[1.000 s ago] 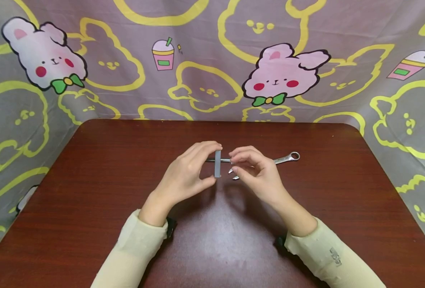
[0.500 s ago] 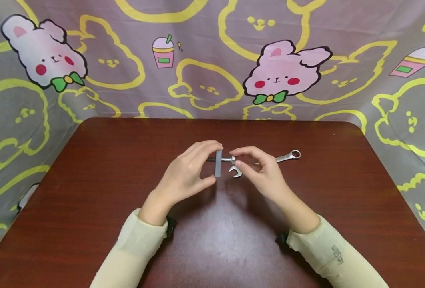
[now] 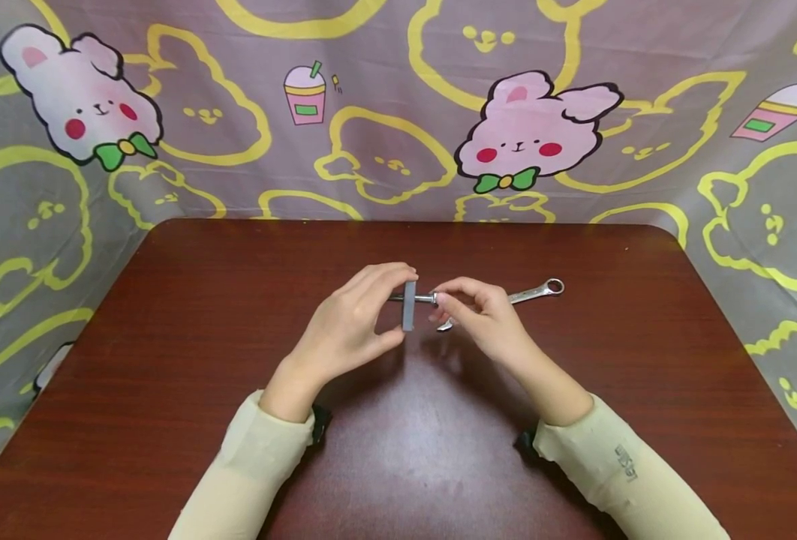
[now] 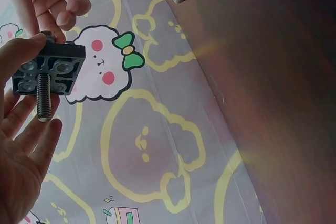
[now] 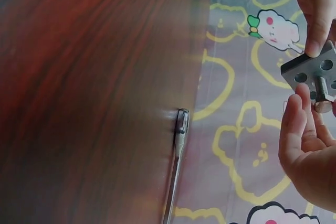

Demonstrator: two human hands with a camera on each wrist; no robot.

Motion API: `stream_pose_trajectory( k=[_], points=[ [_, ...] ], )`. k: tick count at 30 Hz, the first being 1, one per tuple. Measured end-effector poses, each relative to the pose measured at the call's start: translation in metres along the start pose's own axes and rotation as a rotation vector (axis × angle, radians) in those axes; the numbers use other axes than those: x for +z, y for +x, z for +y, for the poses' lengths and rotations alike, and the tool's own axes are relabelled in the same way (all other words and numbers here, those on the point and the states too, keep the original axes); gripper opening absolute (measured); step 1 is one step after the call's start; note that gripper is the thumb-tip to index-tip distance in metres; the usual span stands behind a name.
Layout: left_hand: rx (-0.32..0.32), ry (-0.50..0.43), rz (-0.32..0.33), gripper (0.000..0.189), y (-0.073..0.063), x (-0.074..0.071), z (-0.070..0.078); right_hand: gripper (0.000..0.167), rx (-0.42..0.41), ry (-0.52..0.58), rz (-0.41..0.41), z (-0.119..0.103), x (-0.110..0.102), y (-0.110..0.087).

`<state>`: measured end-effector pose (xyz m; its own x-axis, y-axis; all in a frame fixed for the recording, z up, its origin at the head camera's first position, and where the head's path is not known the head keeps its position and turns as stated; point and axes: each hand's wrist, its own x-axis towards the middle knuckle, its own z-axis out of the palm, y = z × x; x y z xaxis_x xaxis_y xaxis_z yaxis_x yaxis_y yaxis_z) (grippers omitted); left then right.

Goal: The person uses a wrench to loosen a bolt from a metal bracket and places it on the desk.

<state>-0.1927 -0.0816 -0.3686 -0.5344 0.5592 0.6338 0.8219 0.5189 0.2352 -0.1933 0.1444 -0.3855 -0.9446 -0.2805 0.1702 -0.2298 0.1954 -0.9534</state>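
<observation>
My left hand [image 3: 344, 322] holds a small grey square plate [image 3: 408, 306] upright by its edges, thumb below and fingers above. Through the plate's middle runs a metal bolt [image 3: 424, 298], level, with its threaded end [image 4: 44, 98] sticking out on the left hand's side. In the left wrist view, the plate's ribbed face shows round recesses; the right wrist view shows holes in its smooth face [image 5: 302, 69]. Thumb and forefinger of my right hand [image 3: 489, 311] pinch the bolt's hex head [image 5: 323, 107]. The plate and bolt are held above the table.
Behind the right hand a combination wrench [image 3: 536, 292] lies on the brown table [image 3: 169, 360], its ring end to the right and open end partly covered by the hand. A patterned cloth [image 3: 385, 75] hangs around the table's back and sides.
The right hand's fingers, spread around the bolt's end at first, have come in onto the bolt head and now pinch it. The left hand and plate stay nearly in place.
</observation>
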Motion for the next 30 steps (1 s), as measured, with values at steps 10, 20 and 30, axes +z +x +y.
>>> stream_pose_trajectory(
  k=[10,20,30],
  points=[
    [-0.016,-0.007,-0.006,0.067,0.001,-0.001,0.001,0.026,-0.106,-0.017,0.075,-0.005,0.003,-0.005],
    [-0.013,-0.005,-0.02,0.068,-0.001,0.001,-0.002,0.015,-0.212,0.028,0.074,-0.008,0.004,-0.009],
    [-0.009,-0.009,-0.015,0.067,0.0,0.003,-0.004,0.018,-0.146,0.013,0.085,-0.007,-0.001,-0.009]
  ],
)
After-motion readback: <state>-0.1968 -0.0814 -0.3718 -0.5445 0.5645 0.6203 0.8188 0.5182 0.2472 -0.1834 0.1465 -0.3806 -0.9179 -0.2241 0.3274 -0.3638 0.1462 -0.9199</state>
